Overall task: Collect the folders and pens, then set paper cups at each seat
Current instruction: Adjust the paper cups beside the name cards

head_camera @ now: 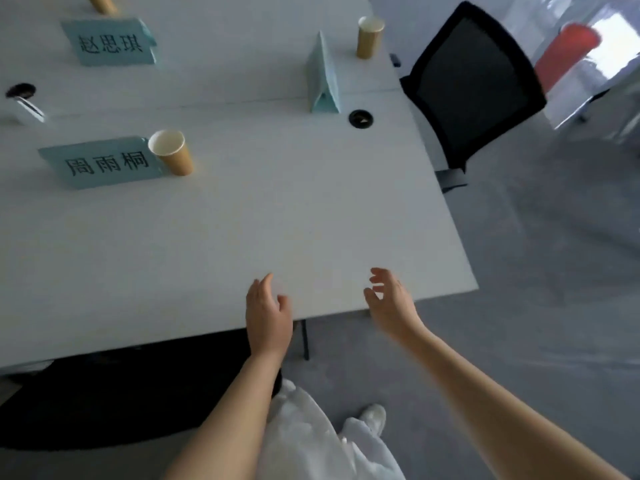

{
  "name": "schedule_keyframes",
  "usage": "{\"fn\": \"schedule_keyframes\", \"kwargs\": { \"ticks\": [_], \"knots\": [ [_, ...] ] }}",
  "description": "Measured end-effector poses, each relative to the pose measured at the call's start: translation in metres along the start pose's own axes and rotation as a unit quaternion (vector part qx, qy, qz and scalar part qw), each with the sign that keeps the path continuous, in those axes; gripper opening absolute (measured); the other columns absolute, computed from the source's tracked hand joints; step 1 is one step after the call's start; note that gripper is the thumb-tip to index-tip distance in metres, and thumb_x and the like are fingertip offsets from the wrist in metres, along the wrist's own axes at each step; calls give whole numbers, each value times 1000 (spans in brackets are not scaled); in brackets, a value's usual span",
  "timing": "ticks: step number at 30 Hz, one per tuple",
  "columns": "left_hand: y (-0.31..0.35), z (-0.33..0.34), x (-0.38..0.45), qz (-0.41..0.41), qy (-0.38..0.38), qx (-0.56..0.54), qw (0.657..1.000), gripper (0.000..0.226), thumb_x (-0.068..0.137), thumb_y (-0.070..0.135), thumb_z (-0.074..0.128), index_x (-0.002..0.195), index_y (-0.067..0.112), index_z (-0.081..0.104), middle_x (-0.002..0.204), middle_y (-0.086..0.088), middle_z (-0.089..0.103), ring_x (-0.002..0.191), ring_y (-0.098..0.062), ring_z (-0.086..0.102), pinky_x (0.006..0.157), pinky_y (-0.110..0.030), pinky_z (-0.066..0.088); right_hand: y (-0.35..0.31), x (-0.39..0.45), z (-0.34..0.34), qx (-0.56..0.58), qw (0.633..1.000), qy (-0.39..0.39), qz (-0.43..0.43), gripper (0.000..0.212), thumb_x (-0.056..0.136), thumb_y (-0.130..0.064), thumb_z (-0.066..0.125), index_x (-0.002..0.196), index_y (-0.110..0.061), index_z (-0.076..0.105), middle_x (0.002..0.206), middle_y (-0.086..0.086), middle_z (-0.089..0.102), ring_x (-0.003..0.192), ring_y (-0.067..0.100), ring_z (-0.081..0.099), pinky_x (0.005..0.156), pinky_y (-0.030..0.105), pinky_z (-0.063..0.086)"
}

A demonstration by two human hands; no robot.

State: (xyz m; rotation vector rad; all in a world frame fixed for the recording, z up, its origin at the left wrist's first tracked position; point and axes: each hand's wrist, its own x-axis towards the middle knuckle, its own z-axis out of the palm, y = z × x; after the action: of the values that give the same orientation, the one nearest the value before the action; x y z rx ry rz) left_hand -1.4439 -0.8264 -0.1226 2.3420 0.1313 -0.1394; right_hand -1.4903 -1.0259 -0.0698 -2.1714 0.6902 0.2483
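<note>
Three tan paper cups stand on the white table [277,209]: one [172,152] beside the near name card, one [370,37] at the far right by the black chair, and one [102,2] cut off at the top edge. My left hand [267,315] and my right hand [391,303] hover over the table's near edge, both empty with fingers spread. No folders or pens are in view.
Pale blue name cards sit at the near left [104,164], far left [109,41] and far right [323,77]. Two round cable holes [361,118] [20,90] pierce the table. A black mesh chair [474,81] stands at the right end. Grey floor [536,271] lies to the right.
</note>
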Motion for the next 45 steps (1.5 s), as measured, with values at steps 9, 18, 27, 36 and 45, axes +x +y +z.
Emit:
{"fn": "schedule_keyframes", "kwargs": {
  "ticks": [9, 18, 27, 36, 45],
  "knots": [
    [145, 100, -120, 59, -85, -42, 994, 44, 91, 6, 54, 135, 5, 51, 137, -17, 52, 132, -28, 43, 110, -36, 35, 123, -84, -145, 47, 993, 89, 58, 32, 88, -4, 52, 119, -5, 54, 111, 14, 65, 107, 31, 60, 94, 43, 47],
    [214, 163, -141, 120, -126, -21, 985, 36, 90, 5, 55, 126, 9, 57, 120, -2, 64, 116, -20, 49, 86, -13, 33, 178, -67, -209, 112, 982, 119, 89, 33, 91, -5, 50, 124, -6, 51, 108, 7, 66, 101, 18, 60, 85, 18, 40],
    [288, 237, -76, 105, -126, -11, 986, 32, 93, 10, 54, 124, 14, 56, 118, 1, 64, 111, -19, 53, 82, -17, 35, 193, 42, -288, 120, 985, 91, 84, 32, 93, -9, 48, 125, -8, 52, 108, 5, 65, 102, 19, 60, 84, 19, 40],
    [403, 292, 3, 104, -110, -37, 988, 34, 91, 9, 55, 124, 15, 56, 107, 4, 64, 106, -23, 55, 87, -33, 46, 220, 134, -379, 114, 982, 102, 112, 30, 90, -7, 51, 120, -9, 56, 99, 3, 67, 97, 20, 62, 80, 18, 39],
    [463, 382, 27, 25, -67, -47, 996, 31, 93, 12, 56, 123, 19, 55, 103, 2, 62, 94, -18, 57, 78, -30, 45, 259, 242, -460, 134, 987, 50, 71, 29, 92, -10, 53, 121, -12, 56, 100, 1, 66, 89, 12, 58, 66, 13, 40]
  ]
}}
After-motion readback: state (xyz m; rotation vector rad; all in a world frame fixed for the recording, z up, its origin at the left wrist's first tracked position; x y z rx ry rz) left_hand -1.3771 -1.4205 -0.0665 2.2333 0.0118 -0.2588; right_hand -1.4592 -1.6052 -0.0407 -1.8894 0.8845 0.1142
